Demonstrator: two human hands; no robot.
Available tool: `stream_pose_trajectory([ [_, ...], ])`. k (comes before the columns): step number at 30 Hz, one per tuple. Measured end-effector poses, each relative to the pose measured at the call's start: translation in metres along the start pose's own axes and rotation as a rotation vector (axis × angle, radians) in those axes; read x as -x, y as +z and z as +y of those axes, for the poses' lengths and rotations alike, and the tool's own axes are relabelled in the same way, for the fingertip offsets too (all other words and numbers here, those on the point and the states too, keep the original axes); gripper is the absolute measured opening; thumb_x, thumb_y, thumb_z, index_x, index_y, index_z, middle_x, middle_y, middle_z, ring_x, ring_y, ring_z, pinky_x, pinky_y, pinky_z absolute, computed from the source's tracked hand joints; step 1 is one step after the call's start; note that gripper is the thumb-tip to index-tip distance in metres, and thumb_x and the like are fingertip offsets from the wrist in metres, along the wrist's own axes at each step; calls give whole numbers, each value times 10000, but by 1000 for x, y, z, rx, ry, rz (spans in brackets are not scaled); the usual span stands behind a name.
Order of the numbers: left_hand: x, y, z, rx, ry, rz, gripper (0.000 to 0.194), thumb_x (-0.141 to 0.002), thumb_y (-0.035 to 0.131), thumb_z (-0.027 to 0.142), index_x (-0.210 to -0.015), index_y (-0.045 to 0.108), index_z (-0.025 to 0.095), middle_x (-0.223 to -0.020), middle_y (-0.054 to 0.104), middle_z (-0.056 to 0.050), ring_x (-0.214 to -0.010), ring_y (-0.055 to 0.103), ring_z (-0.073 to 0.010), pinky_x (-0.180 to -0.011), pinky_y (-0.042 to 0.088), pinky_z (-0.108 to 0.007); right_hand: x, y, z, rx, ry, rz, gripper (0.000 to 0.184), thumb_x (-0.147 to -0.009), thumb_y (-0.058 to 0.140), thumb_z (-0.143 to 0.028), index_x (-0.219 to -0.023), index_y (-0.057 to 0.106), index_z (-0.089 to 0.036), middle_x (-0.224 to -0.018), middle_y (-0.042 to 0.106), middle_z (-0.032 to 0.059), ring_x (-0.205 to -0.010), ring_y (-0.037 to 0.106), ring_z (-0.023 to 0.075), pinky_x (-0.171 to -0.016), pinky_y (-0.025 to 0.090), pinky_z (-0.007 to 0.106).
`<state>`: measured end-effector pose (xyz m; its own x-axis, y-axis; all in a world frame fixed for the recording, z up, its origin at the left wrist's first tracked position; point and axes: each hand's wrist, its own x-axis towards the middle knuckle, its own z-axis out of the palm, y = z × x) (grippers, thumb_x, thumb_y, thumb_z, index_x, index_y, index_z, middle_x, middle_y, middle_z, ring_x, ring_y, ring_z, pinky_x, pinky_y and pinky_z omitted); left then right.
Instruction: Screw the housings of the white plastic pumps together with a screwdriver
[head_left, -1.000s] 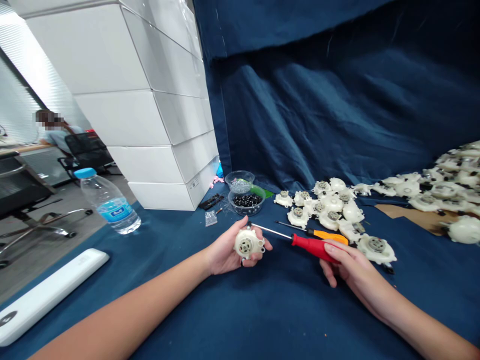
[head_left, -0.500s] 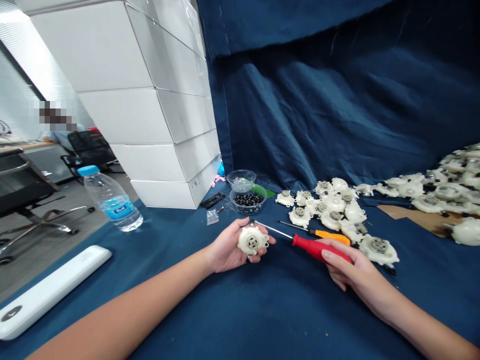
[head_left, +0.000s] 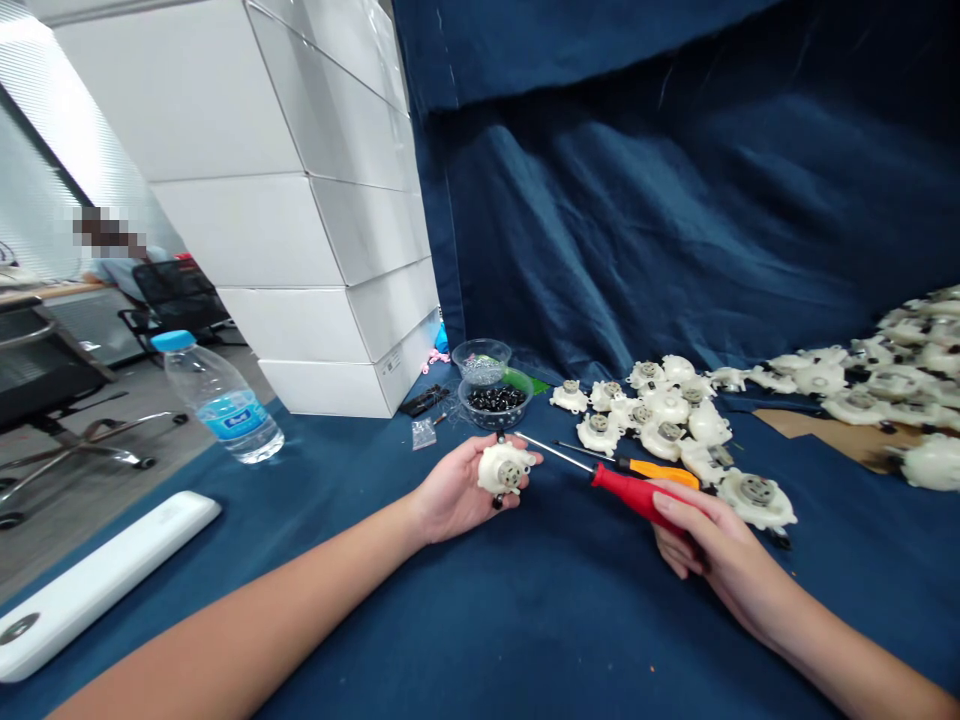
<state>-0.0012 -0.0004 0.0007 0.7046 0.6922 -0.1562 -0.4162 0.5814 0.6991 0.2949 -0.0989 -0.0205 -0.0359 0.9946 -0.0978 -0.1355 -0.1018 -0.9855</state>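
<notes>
My left hand [head_left: 456,495] holds a cream plastic housing with a round metal motor [head_left: 504,472] set in it, fingers curled round its back. Small black pieces stick out at the housing's top and bottom. In my right hand [head_left: 701,530] is a red-handled screwdriver [head_left: 634,492], its shaft pointing left. The tip lies close to the housing's upper right; whether it touches I cannot tell. Behind the red handle an orange-handled screwdriver [head_left: 664,472] rests on the blue cloth [head_left: 480,620].
Similar cream housings [head_left: 667,405] lie in a group at right, with a bigger heap [head_left: 892,385] beyond. Clear bowls hold black parts [head_left: 495,400] and small metal pieces [head_left: 481,368]. Stacked white boxes [head_left: 322,320], a water bottle [head_left: 232,410] and a white device [head_left: 105,580] stand left. A person sits behind.
The housing has turned in my left hand, so its motor now faces further right and a black piece shows on top. The red screwdriver has shifted slightly right, its tip away from the top piece.
</notes>
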Motion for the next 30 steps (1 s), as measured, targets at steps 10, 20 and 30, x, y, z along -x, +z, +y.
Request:
stream_pose_trajectory([
  [10, -2, -4, -6, -91, 56, 72, 326, -1006, 617, 393, -1218, 707, 162, -1153, 695, -124, -855, 645, -193, -630, 440, -277, 1, 1, -1, 53, -17, -4, 439, -884, 739, -561, -1075, 719, -166, -505, 413, -87, -458, 344, 116, -494, 324, 278],
  [20, -3, -3, -5, -61, 30, 99, 316, -1004, 609, 419, -1161, 714, 166, -1189, 679, -123, -871, 647, -195, -629, 434, -270, 0, 0, 0, 85, -15, -5, 476, -886, 742, -566, -1131, 707, -159, -504, 412, -92, -457, 353, 121, -497, 342, 283],
  [30, -4, -3, -7, -112, 27, 88, 349, -1004, 630, 449, -1200, 714, 173, -1160, 687, -119, -860, 628, -187, -643, 431, -270, 1, 1, 0, 68, -9, 22, 459, -859, 766, -567, -1081, 721, -168, -504, 418, -87, -460, 368, 126, -499, 325, 282],
])
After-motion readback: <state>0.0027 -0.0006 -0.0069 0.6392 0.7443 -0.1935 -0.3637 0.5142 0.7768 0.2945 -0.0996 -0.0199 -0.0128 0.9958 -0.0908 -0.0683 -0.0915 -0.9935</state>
